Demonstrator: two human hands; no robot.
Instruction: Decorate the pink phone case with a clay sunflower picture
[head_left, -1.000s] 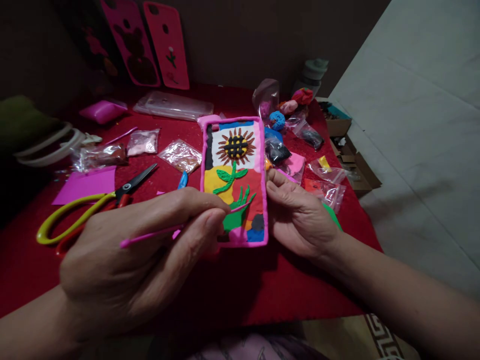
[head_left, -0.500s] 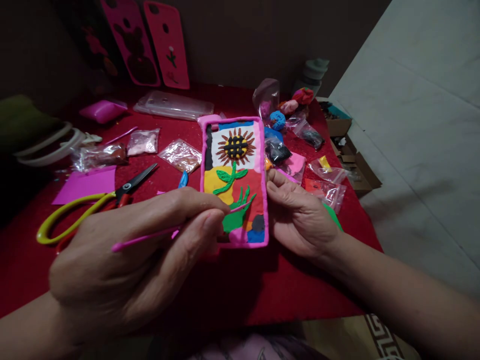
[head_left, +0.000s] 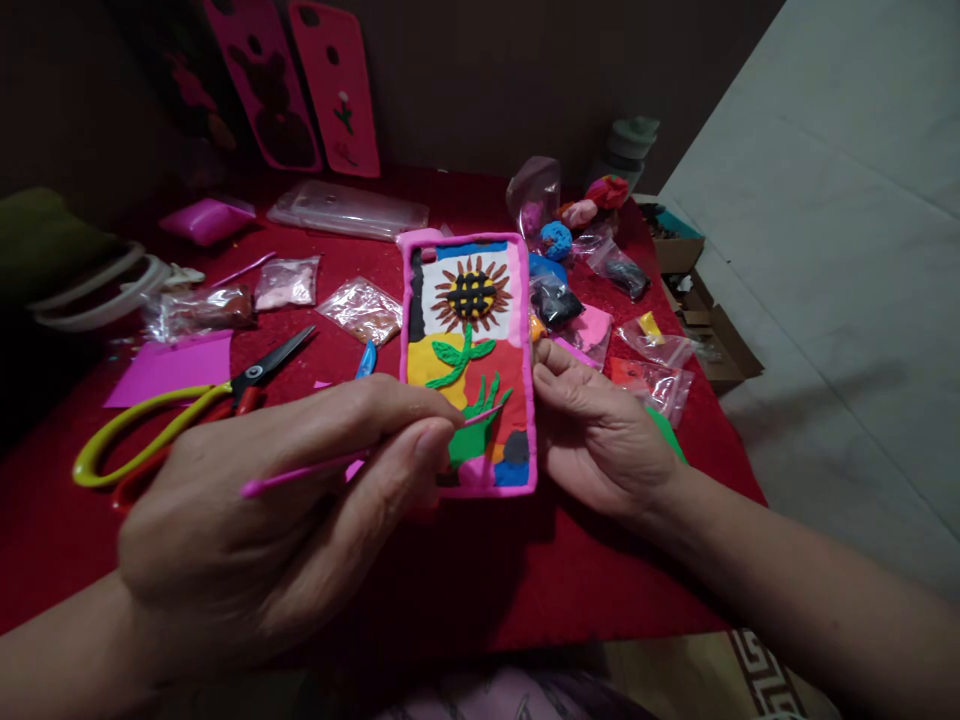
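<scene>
My left hand (head_left: 300, 500) is closed in a pinch around a thin pink modelling tool (head_left: 289, 477). The tool's tip lies over the green clay leaves in the lower right of a phone case (head_left: 487, 365). Multicoloured clay covers the case, with a pink rim and a sunflower that has a black-and-yellow centre. Gripping the case by its right edge is my right hand (head_left: 600, 425), thumb at the front and its other fingers partly hidden. The left fingers cover the case's lower left side.
Yellow-and-red scissors (head_left: 259, 370) lie to the left beside a pink sheet (head_left: 176, 365). Small clay bags surround the case, including a black one (head_left: 555, 300). A clear phone case (head_left: 349, 210) lies behind; a decorated pink case (head_left: 341, 95) leans on the wall. Cardboard boxes (head_left: 716, 330) stand right.
My left hand has shifted slightly to the right and tilted, bringing the tool's rear end right and a little upward. The phone case and my right hand stay almost still.
</scene>
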